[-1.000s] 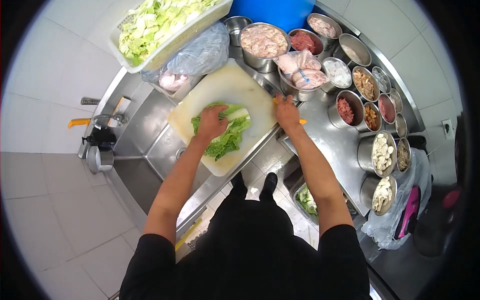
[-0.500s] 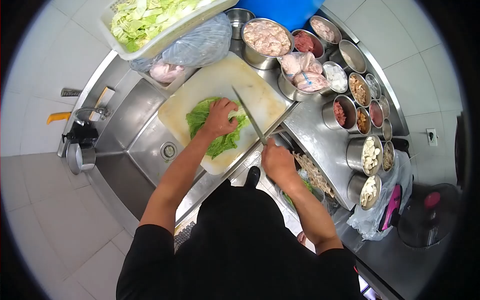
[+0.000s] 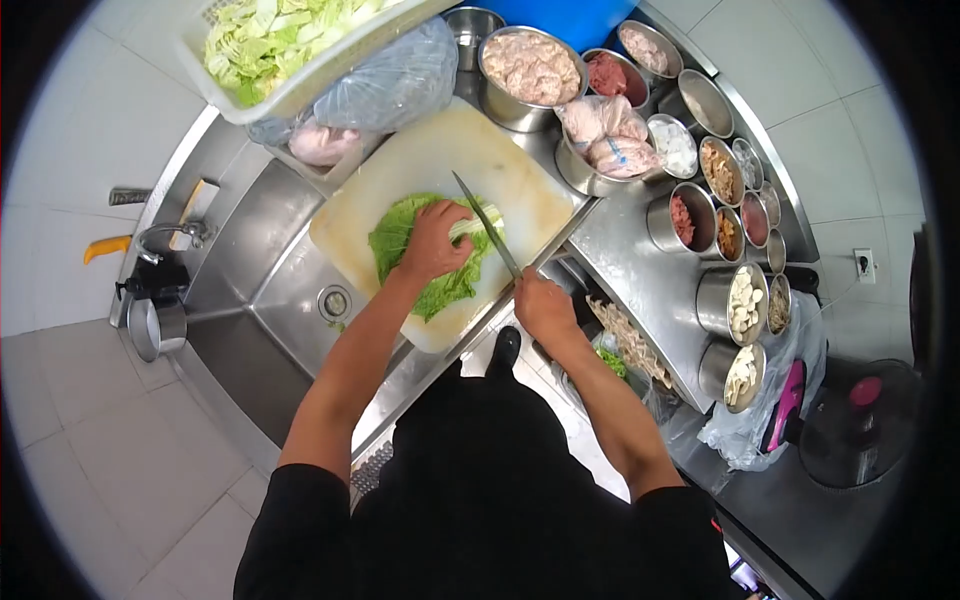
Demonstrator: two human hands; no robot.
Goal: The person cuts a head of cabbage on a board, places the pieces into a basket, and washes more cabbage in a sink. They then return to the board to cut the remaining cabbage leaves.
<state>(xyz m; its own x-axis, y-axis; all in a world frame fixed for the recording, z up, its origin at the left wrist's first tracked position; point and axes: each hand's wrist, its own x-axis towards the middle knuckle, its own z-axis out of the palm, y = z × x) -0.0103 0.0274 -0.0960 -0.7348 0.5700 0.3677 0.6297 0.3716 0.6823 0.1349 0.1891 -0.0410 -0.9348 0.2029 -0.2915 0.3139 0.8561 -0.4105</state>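
Observation:
Green cabbage leaves (image 3: pixel 445 293) lie in a stack on the white cutting board (image 3: pixel 357 222). My left hand (image 3: pixel 436 240) presses down on them with bent fingers, holding them against the board. In my right hand (image 3: pixel 545 306), the fingers are wrapped round the handle of a long knife (image 3: pixel 487 225). The blade slants up and to the left, right beside the pale rib end of the leaves. My right fist is at the board's near right edge, and the handle is mostly hidden inside it.
Left of the board is a steel sink (image 3: pixel 290 225) with a tap (image 3: pixel 165 235). A white basket (image 3: pixel 290 100) of cut cabbage stands at the back left. Steel pots of meat (image 3: pixel 530 65) and several smaller containers line the right counter (image 3: pixel 625 240). A plastic-wrapped bundle (image 3: pixel 390 80) sits behind the board.
The knife has come closer to the leaves, its blade now along their right side. My right hand has shifted slightly left. My left hand stays on the leaves.

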